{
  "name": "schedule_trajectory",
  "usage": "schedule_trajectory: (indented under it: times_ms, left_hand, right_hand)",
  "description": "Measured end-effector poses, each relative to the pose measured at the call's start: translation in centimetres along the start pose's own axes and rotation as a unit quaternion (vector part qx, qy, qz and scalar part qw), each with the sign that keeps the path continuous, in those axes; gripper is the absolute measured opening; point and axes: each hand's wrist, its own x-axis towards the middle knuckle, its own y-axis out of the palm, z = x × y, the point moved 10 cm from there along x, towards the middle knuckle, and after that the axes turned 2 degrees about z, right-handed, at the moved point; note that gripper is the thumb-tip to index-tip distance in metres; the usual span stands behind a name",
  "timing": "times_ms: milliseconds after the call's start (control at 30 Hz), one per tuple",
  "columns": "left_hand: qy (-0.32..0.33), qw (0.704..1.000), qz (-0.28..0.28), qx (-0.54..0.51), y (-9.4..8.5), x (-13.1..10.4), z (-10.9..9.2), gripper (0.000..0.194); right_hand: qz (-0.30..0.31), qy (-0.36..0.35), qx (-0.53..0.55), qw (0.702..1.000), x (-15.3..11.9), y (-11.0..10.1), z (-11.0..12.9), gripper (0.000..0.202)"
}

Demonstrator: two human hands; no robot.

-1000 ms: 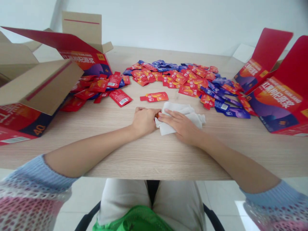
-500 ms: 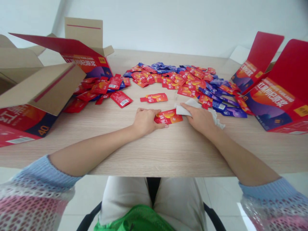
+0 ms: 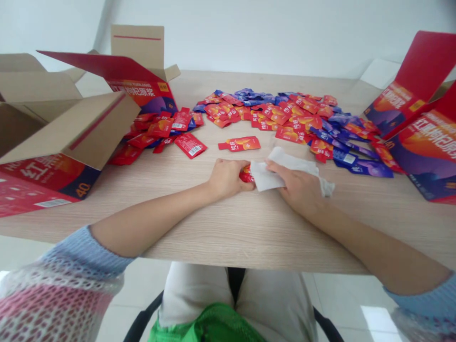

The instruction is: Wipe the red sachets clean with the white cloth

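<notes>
The left sleeve (image 3: 67, 289), at eight o'clock, is loose openwork knit: a pale blue ribbed cuff, then a whitish band full of small holes, then pink. The right sleeve (image 3: 427, 304), at four o'clock, has the same blue cuff, its knit blurred below. Both cuffs end partway along the forearms. Plain off-white trousers (image 3: 192, 289) show at six o'clock, softly creased.

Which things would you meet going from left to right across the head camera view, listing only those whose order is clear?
Front left box, loose barcoded packet, left hand, right hand, front right box.
</notes>
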Motion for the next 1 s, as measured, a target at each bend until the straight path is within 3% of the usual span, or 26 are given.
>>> schedule_trajectory:
  times_ms: [133, 233, 433, 533, 733, 833, 900, 1000]
  left_hand:
    - [0.02, 1.0, 0.0, -0.012, -0.2, 0.1, -0.2, 0.046]
    - [0.021, 0.999, -0.005, -0.037, -0.3, 0.0, -0.2, 0.058]
    - [0.004, 0.999, 0.01, -0.041, 0.1, 0.0, 0.2, 0.061]
    - [0.0, 0.999, 0.014, -0.035, 0.2, 0.1, 0.3, 0.061]
    - [0.004, 0.999, 0.014, -0.037, 0.1, 0.0, 0.1, 0.057]
    - [0.004, 0.999, 0.011, -0.035, -0.1, -0.1, 0.1, 0.057]
    - [0.005, 0.999, 0.01, -0.034, -0.1, -0.1, 0.1, 0.058]
    - [0.01, 0.999, 0.01, -0.031, 0.0, -0.1, 0.0, 0.059]
  right_hand:
    - [0.02, -0.011, -0.025, 0.999, 0.4, 0.8, 0.7, 0.033]
    - [-0.002, 0.077, -0.081, 0.994, 0.5, 0.0, -0.8, 0.031]
    - [0.11, 0.229, -0.091, 0.963, 0.2, 2.0, -4.2, 0.031]
    - [0.115, 0.269, -0.063, 0.954, 0.3, 2.1, -6.1, 0.032]
    - [0.035, 0.327, 0.001, 0.944, -0.3, 0.6, -10.4, 0.049]
    - [-0.026, 0.328, 0.036, 0.944, -0.8, -0.7, -11.5, 0.042]
    - [-0.078, 0.326, 0.045, 0.941, -1.0, -2.2, -10.9, 0.044]
    - [-0.137, 0.285, 0.101, 0.943, -0.9, -4.1, -8.0, 0.046]
